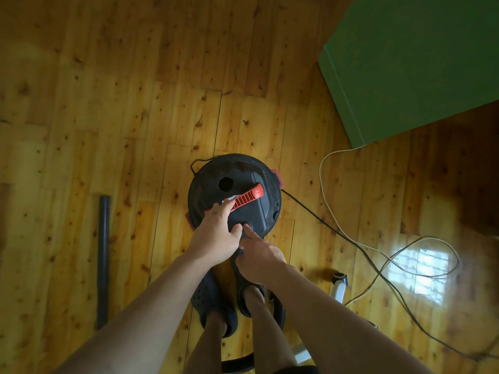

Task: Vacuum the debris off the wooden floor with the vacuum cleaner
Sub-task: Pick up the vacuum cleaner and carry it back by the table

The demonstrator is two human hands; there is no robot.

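The left hand (216, 238) lies flat on top of the vacuum (262, 214), its fingers (219, 211) straight and slightly spread, their tips at the red handle (247, 197). I'd judge it is bracing the drum so it won't roll. The right hand (260, 263) pokes one straight finger at what looks like the switch near the lid's edge, the other fingers curled on nothing. The vacuum stands on the floor (108, 103) just ahead of the person's feet. Its black cord (318, 215) trails right, crossing a white cable (321, 179). A dark tube (103, 255) lies well apart at left, not fitted. The boards are glossy and knotty, and a green wall (418, 63) stands at right. I can make out no debris.
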